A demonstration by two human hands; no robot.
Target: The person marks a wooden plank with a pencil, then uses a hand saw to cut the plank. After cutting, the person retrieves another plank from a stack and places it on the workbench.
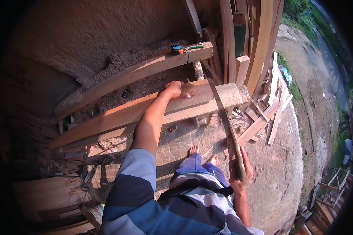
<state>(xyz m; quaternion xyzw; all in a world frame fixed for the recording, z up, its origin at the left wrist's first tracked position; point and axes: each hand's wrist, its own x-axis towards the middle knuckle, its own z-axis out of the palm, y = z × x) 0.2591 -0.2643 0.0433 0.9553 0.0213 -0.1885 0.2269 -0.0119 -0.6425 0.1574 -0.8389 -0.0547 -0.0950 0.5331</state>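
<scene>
My right hand [241, 169] is closed round the wooden handle of a handsaw [222, 111]. The long narrow blade slants away from me and lies across the end of a wooden plank [200, 92]. My left hand [175, 91] grips the same plank left of the blade, thumb on its top face and fingers over the far edge. Under the plank runs a thick timber beam [228, 95], its end sticking out to the right past the blade. How deep the blade sits in the wood, I cannot tell.
A second beam [172, 60] lies farther off, bearing a tape measure [178, 49] and a green pencil [196, 47]. Tall boards [259, 43] lean at the back right. Wood offcuts [259, 125] are piled on the ground to the right, near my bare feet [193, 150].
</scene>
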